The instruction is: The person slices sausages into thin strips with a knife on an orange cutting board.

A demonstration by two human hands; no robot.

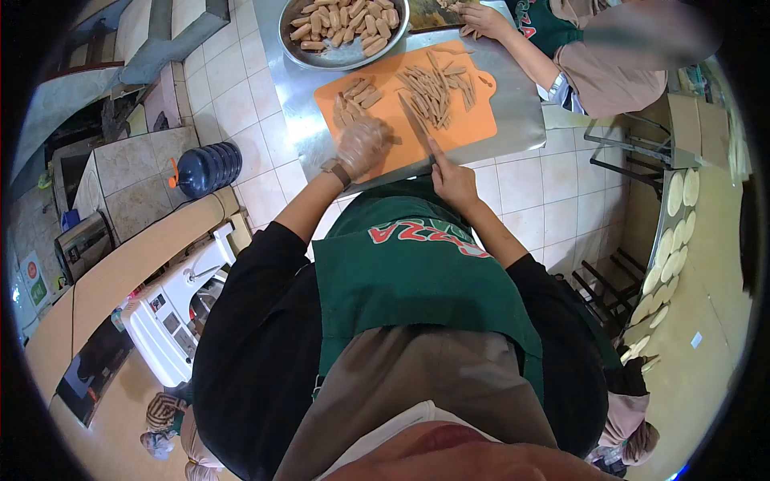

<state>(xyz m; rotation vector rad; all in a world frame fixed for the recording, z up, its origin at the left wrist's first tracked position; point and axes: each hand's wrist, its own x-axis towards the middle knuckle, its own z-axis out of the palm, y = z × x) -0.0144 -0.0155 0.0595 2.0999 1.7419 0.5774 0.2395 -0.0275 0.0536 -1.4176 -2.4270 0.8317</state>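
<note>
My left hand (362, 149), in a clear plastic glove, is over the left part of an orange cutting board (473, 132). Its fingers are curled around a sausage (394, 139), one end of which sticks out. In my right hand (454, 186) is a knife (415, 119), its blade pointing away from me across the board. Several short sausages (358, 94) lie beyond my left hand. To the right of the blade is a heap of sausages cut into thin strips (433, 90).
A metal bowl of sausages (345, 58) stands at the far left of the steel table (309, 132). Opposite, a co-worker's hand (485, 20) touches food on a tray. On the floor lies a blue water jug (207, 170). Flat dough rounds (667, 244) line a surface at right.
</note>
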